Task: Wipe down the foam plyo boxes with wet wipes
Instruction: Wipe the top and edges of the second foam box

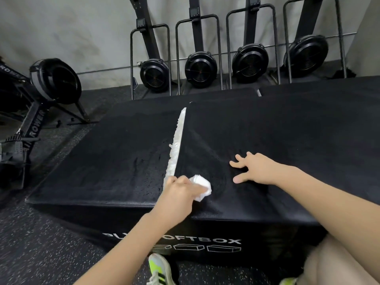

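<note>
Black plyo box (115,153): left hand (176,194) grips balled wipe (201,187), right hand (255,170) splayed flat

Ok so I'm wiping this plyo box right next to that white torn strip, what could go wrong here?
The wet wipe in your left hand sits right beside the white frayed strip; it may snag there and pull more loose. Your right hand presses spread fingers on the right box top; if that surface is damp, it could slip.
</note>
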Tool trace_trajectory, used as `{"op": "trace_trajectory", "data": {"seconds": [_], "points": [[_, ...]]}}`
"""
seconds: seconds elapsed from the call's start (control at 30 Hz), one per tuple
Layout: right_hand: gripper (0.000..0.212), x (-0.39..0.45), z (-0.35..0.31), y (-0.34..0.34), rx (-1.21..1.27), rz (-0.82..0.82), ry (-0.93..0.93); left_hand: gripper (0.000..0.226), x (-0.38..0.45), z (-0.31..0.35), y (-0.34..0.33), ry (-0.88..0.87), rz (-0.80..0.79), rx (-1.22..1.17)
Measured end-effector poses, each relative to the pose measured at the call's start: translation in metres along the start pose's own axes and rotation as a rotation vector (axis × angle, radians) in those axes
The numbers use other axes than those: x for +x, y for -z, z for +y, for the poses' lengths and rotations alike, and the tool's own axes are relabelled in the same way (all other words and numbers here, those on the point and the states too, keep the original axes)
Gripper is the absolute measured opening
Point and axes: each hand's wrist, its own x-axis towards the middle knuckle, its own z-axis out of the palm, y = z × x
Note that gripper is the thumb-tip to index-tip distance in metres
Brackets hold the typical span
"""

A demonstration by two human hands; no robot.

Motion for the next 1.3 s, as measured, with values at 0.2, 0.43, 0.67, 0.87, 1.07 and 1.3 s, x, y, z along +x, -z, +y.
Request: {"op": "trace_trajectory", "data": {"seconds": [0.2, 0.43, 0.67, 0.87, 1.07, 1.3], "points": [[0.069, -0.005, -0.004, 0.001, -0.033, 0.015, 0.004, 0.042, 0.033, 0.056, 0.015, 0.079, 0.126, -0.035], [0.068, -0.005, -0.002, -0.004, -0.011, 0.023, -0.013, 0.061, -0.026, 0.055, -0.014, -0.116, 0.063, -0.143], [0.068, -0.004, -0.002, -0.002, -0.005, 0.028, -0.001, 0.064, -0.021, 0.024, 0.005, 0.139, 0.222, -0.002], [0.068, -0.007, -0.002, -0.005, 0.007, 0.038, -0.005, 0.058, -0.016, 0.101, -0.011, 0.109, 0.151, -0.066], [0.067, -0.007, 0.0, -0.007, 0.032, 0.045, -0.009, 0.036, -0.055, 0.089, -0.023, -0.049, 0.293, -0.109], [0.066, -0.004, 0.004, -0.01, 0.078, 0.055, -0.009, 0.01, -0.095, 0.009, -0.016, 0.006, 0.446, 0.014]]}}
